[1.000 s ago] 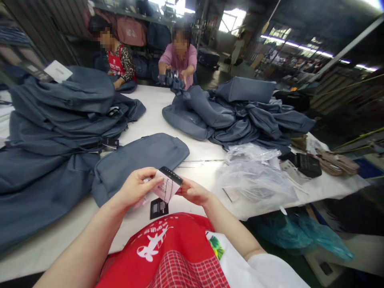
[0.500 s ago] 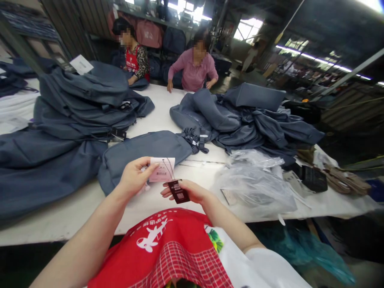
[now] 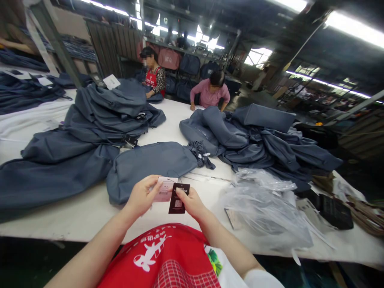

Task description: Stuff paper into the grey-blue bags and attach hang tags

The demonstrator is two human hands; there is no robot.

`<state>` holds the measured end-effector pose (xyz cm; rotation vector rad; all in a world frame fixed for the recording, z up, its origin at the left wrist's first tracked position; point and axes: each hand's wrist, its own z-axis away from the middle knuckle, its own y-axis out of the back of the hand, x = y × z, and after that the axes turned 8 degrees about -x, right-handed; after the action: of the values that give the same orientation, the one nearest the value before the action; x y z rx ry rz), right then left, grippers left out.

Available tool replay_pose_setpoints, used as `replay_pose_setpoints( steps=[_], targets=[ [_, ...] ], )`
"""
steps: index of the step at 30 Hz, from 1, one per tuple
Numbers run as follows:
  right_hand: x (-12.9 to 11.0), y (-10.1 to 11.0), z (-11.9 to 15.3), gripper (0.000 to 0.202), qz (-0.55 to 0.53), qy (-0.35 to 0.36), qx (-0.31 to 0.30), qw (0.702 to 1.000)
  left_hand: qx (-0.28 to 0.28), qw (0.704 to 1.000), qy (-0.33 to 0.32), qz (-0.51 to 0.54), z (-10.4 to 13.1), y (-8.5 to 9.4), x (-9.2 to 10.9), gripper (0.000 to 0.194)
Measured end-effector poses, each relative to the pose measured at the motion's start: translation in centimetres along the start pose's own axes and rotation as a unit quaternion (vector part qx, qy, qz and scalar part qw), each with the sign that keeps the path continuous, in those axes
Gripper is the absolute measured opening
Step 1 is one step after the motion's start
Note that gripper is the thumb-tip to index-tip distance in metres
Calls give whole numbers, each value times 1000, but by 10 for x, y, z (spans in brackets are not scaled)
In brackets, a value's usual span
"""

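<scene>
Between thumb and fingers, my left hand [image 3: 143, 197] holds a pale pink printed tag [image 3: 164, 189] by its left side. A black tag [image 3: 179, 199] with white print is pinched in my right hand [image 3: 192, 202], its left edge overlapping or close beside the pink one. A thin dark string [image 3: 173, 173] loops above the two tags. Just beyond my hands a flat blue-grey bag [image 3: 150, 166] lies on the white table [image 3: 210, 192], with a bunch of dark straps [image 3: 201, 154] at its right end.
Blue-grey bags [image 3: 105, 112] are piled at the left, and another heap [image 3: 258, 132] lies at the back right. Clear plastic bags [image 3: 267, 208] lie to the right of my hands. Two people, one in a pink top [image 3: 210, 94], are across the table.
The black tag has turned more upright and moved beside the pink tag, my right thumb now on its face. The camera view has shifted, and the person in pink leans lower.
</scene>
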<state>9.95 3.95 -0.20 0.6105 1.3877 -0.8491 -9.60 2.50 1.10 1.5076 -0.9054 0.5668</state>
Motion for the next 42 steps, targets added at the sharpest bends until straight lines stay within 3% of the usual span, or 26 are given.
replay_pose_setpoints(
  steps=[5, 8, 12, 17, 20, 27, 32, 36, 39, 40, 42],
  targets=[
    [-4, -5, -3, 33, 122, 110, 27, 986, -5, 1000, -14, -1, 9, -10, 10, 34],
    [0, -8, -5, 21, 170, 94, 48, 980, -3, 1000, -20, 3, 13, -14, 11, 30],
    [4, -12, -5, 15, 134, 51, 69, 987, 0, 1000, -19, 7, 13, -18, 12, 24],
    [4, -12, -1, 24, 107, 64, 52, 991, 0, 1000, -2, 28, 11, -17, 11, 24],
    [4, -7, -2, 31, 82, 38, 88, 992, -23, 1000, -9, 11, 12, -14, 7, 22],
    [0, -1, -1, 17, 136, 25, 78, 987, -58, 998, -18, -35, 16, -14, -1, 21],
    [-14, 5, 1, 21, 279, 100, 134, 946, -65, 997, 1, -40, 14, -14, -1, 23],
    [-25, 30, -16, 29, 138, 132, 235, 953, -107, 994, 9, -16, 16, -9, 1, 23],
    [-25, 40, -33, 33, -6, 147, 326, 934, -118, 992, 26, 22, 17, -5, 3, 26],
    [-23, 38, -37, 34, -35, 136, 327, 935, -113, 993, 31, 31, 17, -5, 3, 26],
    [-17, 22, -40, 34, -50, 90, 263, 959, -87, 995, 33, 34, 16, -7, 5, 24]
  ],
)
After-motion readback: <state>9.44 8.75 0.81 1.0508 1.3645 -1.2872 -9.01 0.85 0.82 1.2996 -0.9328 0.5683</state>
